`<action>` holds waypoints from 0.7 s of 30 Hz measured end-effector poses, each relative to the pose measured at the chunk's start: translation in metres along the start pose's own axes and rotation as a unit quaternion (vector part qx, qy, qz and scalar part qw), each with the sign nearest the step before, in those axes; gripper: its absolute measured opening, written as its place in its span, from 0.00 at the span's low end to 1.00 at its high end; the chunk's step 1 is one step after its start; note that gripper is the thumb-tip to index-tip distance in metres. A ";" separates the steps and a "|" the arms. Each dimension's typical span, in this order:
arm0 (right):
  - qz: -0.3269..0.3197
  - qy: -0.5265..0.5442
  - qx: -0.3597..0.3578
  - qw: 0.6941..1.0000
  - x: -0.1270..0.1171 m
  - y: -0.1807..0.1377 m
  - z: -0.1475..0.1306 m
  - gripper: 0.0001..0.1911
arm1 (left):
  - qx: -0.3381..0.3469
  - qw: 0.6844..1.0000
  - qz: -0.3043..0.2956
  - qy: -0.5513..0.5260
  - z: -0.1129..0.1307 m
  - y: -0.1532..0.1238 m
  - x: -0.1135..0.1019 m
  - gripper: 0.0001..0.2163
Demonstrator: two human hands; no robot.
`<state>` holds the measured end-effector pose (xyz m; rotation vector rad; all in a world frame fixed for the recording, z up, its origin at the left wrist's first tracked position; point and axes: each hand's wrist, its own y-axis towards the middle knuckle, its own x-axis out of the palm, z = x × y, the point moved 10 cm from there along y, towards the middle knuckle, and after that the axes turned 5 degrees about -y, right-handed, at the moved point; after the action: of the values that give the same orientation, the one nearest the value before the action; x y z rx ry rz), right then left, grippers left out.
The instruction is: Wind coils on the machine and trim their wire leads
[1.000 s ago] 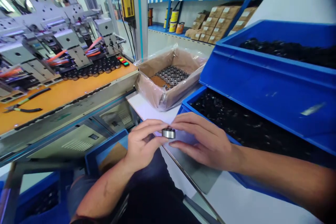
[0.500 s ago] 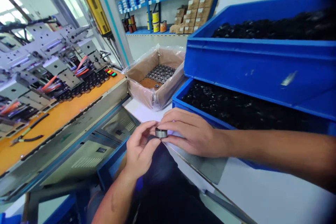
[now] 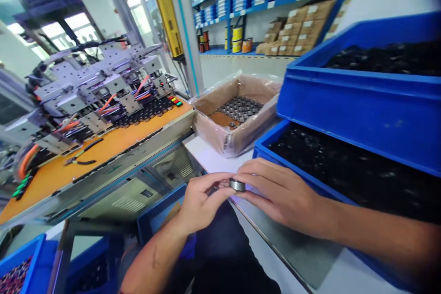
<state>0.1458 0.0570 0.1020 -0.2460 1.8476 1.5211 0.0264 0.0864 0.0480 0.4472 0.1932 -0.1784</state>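
Note:
A small metal ring (image 3: 237, 186), silvery outside with a dark upper rim, is held between both hands above the table's near edge. My left hand (image 3: 206, 200) pinches it from the left with thumb and fingers. From the right, my right hand (image 3: 280, 188) grips it between thumb and fingertips. The inside of the ring is hidden from this angle. Just beyond the hands is a plastic-lined cardboard box (image 3: 220, 140) with rows of small metal parts (image 3: 243, 109) in it.
Two stacked blue bins (image 3: 320, 92) of black parts stand at the right. A machine (image 3: 99, 92) with an orange worktop (image 3: 113, 147) is on the left, with pliers (image 3: 84, 152) lying on it. Behind are blue shelves (image 3: 237, 11). A grey mat (image 3: 303, 257) lies on the white table.
The view has swung left, so the machine and box sit farther right in the picture. Both hands still hold the ring, with nearly the same grip.

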 end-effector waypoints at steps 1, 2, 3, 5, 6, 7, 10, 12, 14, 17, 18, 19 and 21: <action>0.000 -0.015 -0.007 1.000 0.000 -0.001 -0.001 0.09 | -0.011 1.000 -0.003 -0.002 -0.002 0.000 -0.003 0.13; 0.000 -0.026 -0.011 1.000 0.001 -0.001 -0.001 0.11 | -0.010 1.000 -0.002 0.006 -0.002 0.002 -0.010 0.13; 0.001 -0.034 -0.010 0.999 0.000 -0.002 0.000 0.13 | 0.001 0.999 0.006 0.032 0.000 0.005 -0.023 0.12; -0.003 -0.043 -0.004 0.999 0.001 -0.004 0.004 0.17 | 0.023 0.988 0.051 0.142 0.006 0.016 -0.065 0.10; -0.008 -0.046 -0.003 0.999 0.002 -0.005 0.005 0.17 | 0.030 0.972 0.087 0.218 0.010 0.023 -0.093 0.08; -0.013 -0.049 -0.005 0.999 0.003 -0.006 0.006 0.16 | 0.006 0.943 0.124 0.309 0.009 0.031 -0.126 0.07; -0.028 -0.072 -0.028 0.997 0.008 -0.004 0.006 0.13 | -0.040 0.904 0.190 0.381 0.005 0.059 -0.216 0.07; -0.037 -0.091 -0.048 0.994 0.010 -0.001 0.006 0.12 | -0.068 0.887 0.200 0.411 -0.005 0.076 -0.258 0.11; -0.046 -0.116 -0.066 0.990 0.009 0.001 0.011 0.10 | -0.090 0.875 0.206 0.430 -0.018 0.087 -0.285 0.13; -0.063 -0.168 -0.081 0.980 0.002 -0.009 0.036 0.10 | -0.112 0.856 0.226 0.451 -0.032 0.091 -0.305 0.15; -0.069 -0.186 -0.074 0.977 -0.002 -0.017 0.051 0.11 | -0.117 0.848 0.235 0.460 -0.033 0.089 -0.308 0.14; -0.074 -0.200 -0.058 0.975 -0.006 -0.026 0.068 0.12 | -0.120 0.840 0.243 0.470 -0.033 0.087 -0.309 0.12; -0.088 -0.218 0.002 0.972 -0.016 -0.050 0.106 0.14 | -0.119 0.823 0.255 0.494 -0.025 0.084 -0.303 0.10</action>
<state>0.2280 0.1353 0.0683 -0.0628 1.4408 1.3244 -0.2522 0.2111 0.1286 0.2890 1.0957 0.6332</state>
